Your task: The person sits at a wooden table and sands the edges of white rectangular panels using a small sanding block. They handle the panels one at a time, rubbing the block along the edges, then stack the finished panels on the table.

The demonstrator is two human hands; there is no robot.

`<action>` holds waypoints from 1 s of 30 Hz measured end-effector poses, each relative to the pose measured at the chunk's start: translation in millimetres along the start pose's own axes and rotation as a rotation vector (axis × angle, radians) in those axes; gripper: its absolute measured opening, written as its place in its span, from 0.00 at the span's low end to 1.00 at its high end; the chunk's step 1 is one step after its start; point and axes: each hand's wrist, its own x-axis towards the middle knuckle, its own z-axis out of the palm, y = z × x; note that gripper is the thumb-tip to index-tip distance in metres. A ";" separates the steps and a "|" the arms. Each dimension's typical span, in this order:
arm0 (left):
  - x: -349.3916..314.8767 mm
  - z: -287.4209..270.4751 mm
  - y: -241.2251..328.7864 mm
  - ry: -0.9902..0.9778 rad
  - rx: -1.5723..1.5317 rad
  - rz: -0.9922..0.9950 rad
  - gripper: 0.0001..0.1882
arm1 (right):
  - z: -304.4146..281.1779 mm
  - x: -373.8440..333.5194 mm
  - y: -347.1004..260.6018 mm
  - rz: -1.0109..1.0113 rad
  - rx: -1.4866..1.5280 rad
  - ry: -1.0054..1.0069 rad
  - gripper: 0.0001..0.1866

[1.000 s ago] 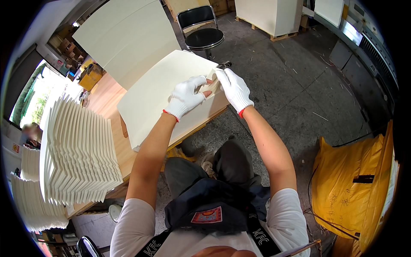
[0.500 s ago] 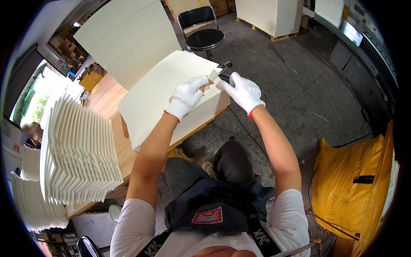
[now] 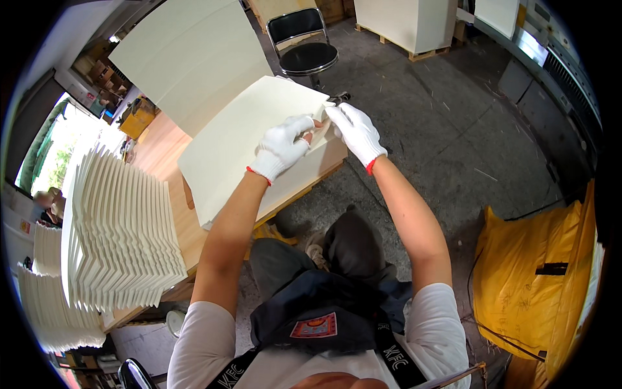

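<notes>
A stack of large white paper sheets [image 3: 240,133] lies on the wooden table in front of me, its right end bent up a little. Over its right part rests my left hand [image 3: 282,146], in a white knitted glove with bare thumb and index fingertips. Its fingers are curled round the lifted sheet edge. My right hand [image 3: 356,133], in the same kind of glove with a red cuff, has its fingers together against the stack's right edge, close to the left fingertips. The right thumb and the edge between the fingers are partly hidden.
Wavy piles of white sheets [image 3: 123,233] stand on the wooden table [image 3: 170,152] at left. A tall white stack [image 3: 194,58] rises behind. Farther off are a black chair [image 3: 308,59] and a palletised white stack [image 3: 414,26]. A yellow covered bundle [image 3: 528,279] stands at right.
My right hand has moved left and slightly inward, from spread thumb and fingers beside the stack to its edge. The left hand has hardly moved.
</notes>
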 end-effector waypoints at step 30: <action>-0.7 -2.2 9.3 0.025 0.024 -0.043 0.16 | -26.3 -10.1 -9.7 -0.060 -0.674 -0.077 0.33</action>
